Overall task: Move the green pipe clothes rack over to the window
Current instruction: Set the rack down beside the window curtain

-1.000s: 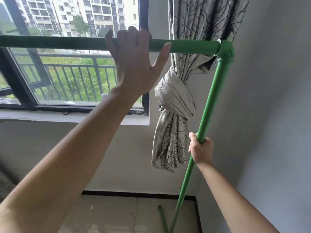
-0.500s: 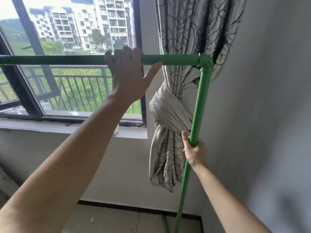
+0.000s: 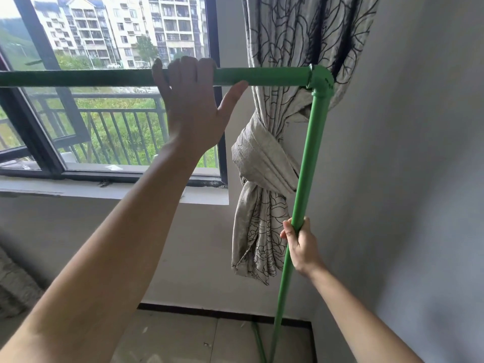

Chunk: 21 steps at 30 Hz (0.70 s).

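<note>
The green pipe clothes rack (image 3: 309, 163) stands right in front of the window (image 3: 117, 100). Its top bar runs level across the glass to an elbow joint at the upper right, and its right upright slants down to the floor. My left hand (image 3: 193, 106) hooks its fingers over the top bar, thumb underneath. My right hand (image 3: 298, 242) is wrapped around the right upright at about mid-height. The rack's left end is out of view. A short green foot pipe shows on the floor beside the upright's base.
A knotted patterned curtain (image 3: 264, 179) hangs just behind the upright. A grey wall (image 3: 408, 179) stands close on the right. The white window sill (image 3: 112, 192) runs below the glass, with tiled floor (image 3: 199, 339) underneath.
The top bar and elbow joint sit lower in view than a second ago. More of the window and buildings shows above. Both hands keep their grips.
</note>
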Available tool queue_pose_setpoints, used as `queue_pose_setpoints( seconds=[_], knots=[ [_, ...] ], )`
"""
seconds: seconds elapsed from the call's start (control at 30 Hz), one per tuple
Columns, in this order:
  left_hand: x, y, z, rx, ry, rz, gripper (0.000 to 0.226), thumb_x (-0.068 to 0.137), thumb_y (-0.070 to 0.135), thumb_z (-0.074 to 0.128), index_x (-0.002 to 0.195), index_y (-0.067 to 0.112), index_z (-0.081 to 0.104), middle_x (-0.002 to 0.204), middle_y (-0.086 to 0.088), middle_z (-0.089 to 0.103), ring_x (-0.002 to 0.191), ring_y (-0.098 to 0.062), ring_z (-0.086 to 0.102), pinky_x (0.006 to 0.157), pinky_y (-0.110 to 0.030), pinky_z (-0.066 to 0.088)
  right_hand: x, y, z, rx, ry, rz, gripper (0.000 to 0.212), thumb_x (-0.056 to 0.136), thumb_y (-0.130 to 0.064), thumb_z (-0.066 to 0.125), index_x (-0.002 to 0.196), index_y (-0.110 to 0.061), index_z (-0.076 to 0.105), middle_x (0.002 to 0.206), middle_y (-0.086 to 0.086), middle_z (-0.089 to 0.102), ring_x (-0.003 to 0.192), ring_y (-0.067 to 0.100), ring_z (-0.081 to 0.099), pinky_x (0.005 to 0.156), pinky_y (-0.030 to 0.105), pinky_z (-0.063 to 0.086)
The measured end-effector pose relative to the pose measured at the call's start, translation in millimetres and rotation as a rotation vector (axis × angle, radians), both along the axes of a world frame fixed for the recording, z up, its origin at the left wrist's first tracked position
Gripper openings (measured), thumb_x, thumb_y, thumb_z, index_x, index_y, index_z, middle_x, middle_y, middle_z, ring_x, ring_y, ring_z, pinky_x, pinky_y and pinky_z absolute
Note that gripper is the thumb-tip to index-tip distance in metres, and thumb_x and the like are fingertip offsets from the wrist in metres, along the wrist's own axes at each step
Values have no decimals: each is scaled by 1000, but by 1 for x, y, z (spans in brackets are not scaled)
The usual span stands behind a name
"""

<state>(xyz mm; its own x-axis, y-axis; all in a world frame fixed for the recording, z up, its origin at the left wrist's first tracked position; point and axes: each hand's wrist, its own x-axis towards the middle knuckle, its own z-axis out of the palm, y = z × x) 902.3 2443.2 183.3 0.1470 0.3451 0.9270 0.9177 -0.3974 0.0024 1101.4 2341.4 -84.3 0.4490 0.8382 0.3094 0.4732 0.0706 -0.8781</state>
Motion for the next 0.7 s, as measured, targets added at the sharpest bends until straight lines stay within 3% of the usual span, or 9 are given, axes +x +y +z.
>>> queue_pose_setpoints(
  seconds=[0.1, 0.2, 0.27, 0.43, 0.57, 0.7],
  knots=[
    [-2, -1, -1, -8, 32, -12, 59, 99, 65, 28, 112, 11, 50, 112, -13, 56, 113, -34, 49, 117, -59, 21, 5, 0, -2, -80, -43, 12, 37, 94, -48, 46, 100, -12, 50, 81, 0, 70, 70, 14, 69, 67, 37, 55],
    [-4, 0, -1, -39, 57, -2, 57, 100, 64, 26, 114, 13, 48, 113, -12, 54, 117, -34, 47, 118, -65, 15, 9, -4, -7, -127, -95, 18, 63, 82, -76, 35, 99, -16, 49, 78, 8, 72, 70, 26, 70, 67, 44, 56],
    [-4, 1, -1, -60, 63, 7, 57, 100, 64, 25, 115, 14, 47, 115, -12, 53, 120, -34, 46, 118, -68, 12, 11, -5, -12, -128, -112, 14, 70, 78, -80, 31, 99, -16, 49, 77, 11, 71, 70, 30, 70, 66, 47, 56],
    [0, 1, 5, -127, 84, 23, 59, 99, 64, 23, 114, 12, 45, 116, -15, 52, 120, -36, 45, 117, -69, 13, 8, 0, -8, -147, -109, -18, 44, 92, -57, 42, 98, -13, 48, 79, 12, 71, 72, 34, 69, 68, 48, 56],
    [2, -3, -1, -84, 47, -2, 56, 99, 63, 25, 114, 14, 46, 114, -11, 53, 119, -34, 46, 117, -67, 15, 9, -7, -8, -140, -87, -21, 48, 89, -63, 43, 97, -16, 49, 76, 11, 70, 69, 33, 68, 65, 49, 56],
    [-8, -9, -4, -56, 30, -57, 52, 98, 58, 32, 125, 16, 47, 125, -8, 54, 128, -31, 44, 118, -64, 15, 9, -16, 0, -218, -158, 22, 35, 93, -49, 50, 102, -15, 53, 80, 8, 70, 75, 32, 67, 70, 43, 55]
  ],
)
